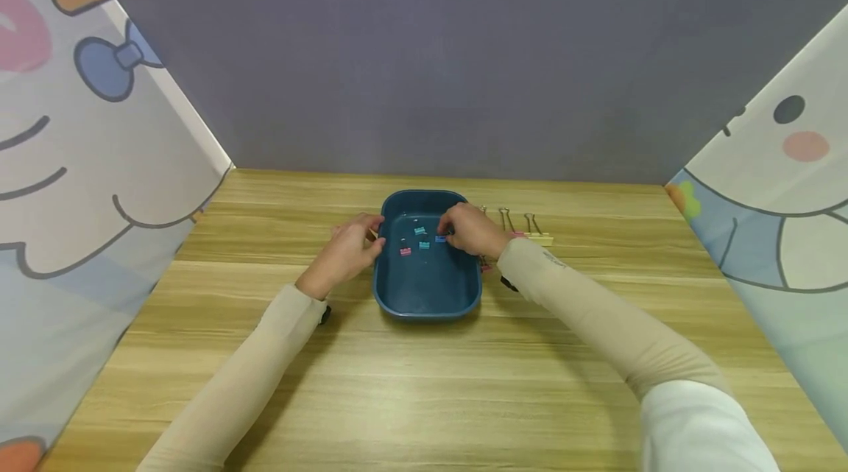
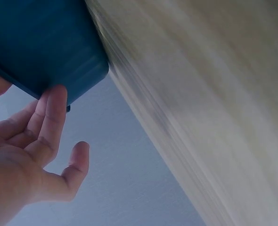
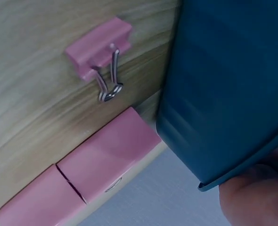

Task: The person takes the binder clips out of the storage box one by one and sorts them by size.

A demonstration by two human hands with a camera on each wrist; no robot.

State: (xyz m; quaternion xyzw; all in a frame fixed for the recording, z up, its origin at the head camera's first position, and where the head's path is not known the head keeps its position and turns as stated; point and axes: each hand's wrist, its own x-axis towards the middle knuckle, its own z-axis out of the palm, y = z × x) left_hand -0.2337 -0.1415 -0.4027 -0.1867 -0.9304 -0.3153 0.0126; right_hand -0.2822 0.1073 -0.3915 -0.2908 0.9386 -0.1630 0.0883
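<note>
A dark blue tray (image 1: 427, 288) stands on the wooden table. Inside it lie a pink binder clip (image 1: 405, 252) and two teal binder clips (image 1: 424, 244). My right hand (image 1: 475, 230) reaches over the tray's right rim, its fingers pinching a small blue binder clip (image 1: 440, 239) close over the tray floor. In the right wrist view only part of this hand (image 3: 257, 195) shows at the rim, and the clip is hidden. At the left rim, my left hand (image 1: 347, 249) touches the tray with extended fingertips; its thumb stands apart in the left wrist view.
Right of the tray are larger binder clips: a yellow one (image 1: 539, 239) and pink ones, partly hidden behind my right arm. A pink binder clip (image 3: 99, 47) lies beside the tray wall, with larger pink clips (image 3: 108, 153) near it. A grey wall rises behind the table.
</note>
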